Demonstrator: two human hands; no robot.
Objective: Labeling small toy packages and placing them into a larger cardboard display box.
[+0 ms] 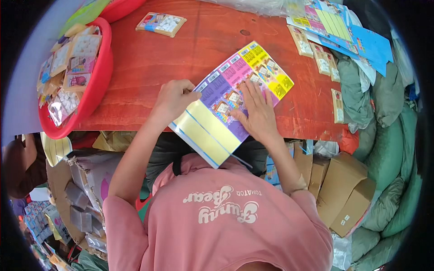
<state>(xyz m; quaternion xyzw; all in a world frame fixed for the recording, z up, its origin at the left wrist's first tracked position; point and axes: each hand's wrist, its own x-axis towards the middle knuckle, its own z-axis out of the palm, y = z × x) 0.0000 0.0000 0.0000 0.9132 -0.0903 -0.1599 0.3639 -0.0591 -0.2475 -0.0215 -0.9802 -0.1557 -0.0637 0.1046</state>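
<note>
A sheet of printed labels (226,86) in purple, pink and yellow lies slanted on the red table, its near corner hanging over the front edge. The part nearest me is pale yellow backing (205,131) crossed by thin blue lines. At the sheet's left edge, where purple meets the pale part, my left hand (174,99) is closed with thumb and fingers pinching the edge. My right hand (258,110) rests flat across the printed middle, fingers stretched out. Beyond the sheet lies a small tray pack (161,24) with white pieces and a blue band.
A red basin (108,67) heaped with similar packs stands at the left. Along the right side of the red table (135,86) lie several more packs (320,58) and a pile of printed sheets (334,27). Cardboard boxes (343,180) and green sacks (389,144) stand at the right.
</note>
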